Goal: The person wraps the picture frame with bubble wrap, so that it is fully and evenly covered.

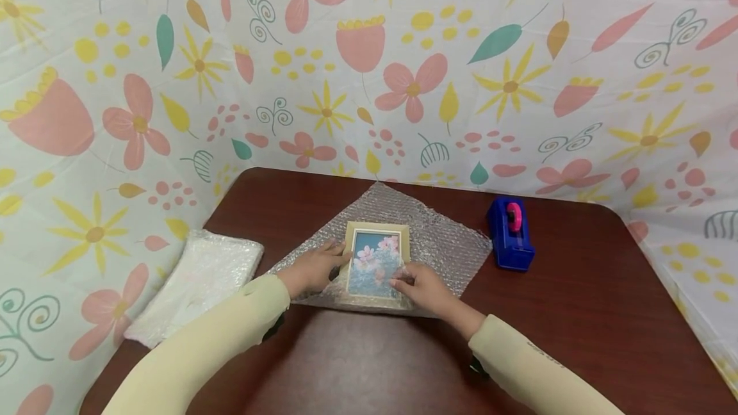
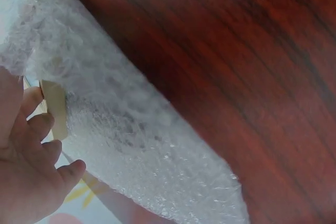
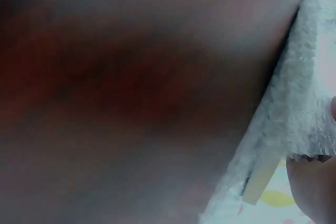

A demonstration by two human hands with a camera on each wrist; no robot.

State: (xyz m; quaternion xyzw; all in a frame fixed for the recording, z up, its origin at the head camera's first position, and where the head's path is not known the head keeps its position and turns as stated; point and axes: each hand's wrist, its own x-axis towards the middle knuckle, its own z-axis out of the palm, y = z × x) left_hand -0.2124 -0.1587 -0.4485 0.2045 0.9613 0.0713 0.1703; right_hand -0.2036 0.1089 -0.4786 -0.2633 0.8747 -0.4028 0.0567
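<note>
A picture frame [image 1: 405,237] with a pale wooden border and pink blossoms on blue lies face up on a sheet of bubble wrap [image 1: 441,229]. The near part of the sheet is folded over the frame's lower end. My left hand [image 1: 314,268] rests along the frame's left side, fingers extended and touching its border; the left wrist view shows them against the frame's edge [image 2: 56,109]. With thumb and fingers, my right hand [image 1: 425,287] pinches the folded bubble wrap over the picture's lower right. The right wrist view shows only part of that hand [image 3: 312,182].
To the left lies a stack of folded bubble wrap [image 1: 216,264]. A blue tape dispenser [image 1: 513,250] with a pink core stands right of the sheet. The dark wooden table [image 1: 605,287] meets a floral curtain [image 1: 403,37] at the back and sides.
</note>
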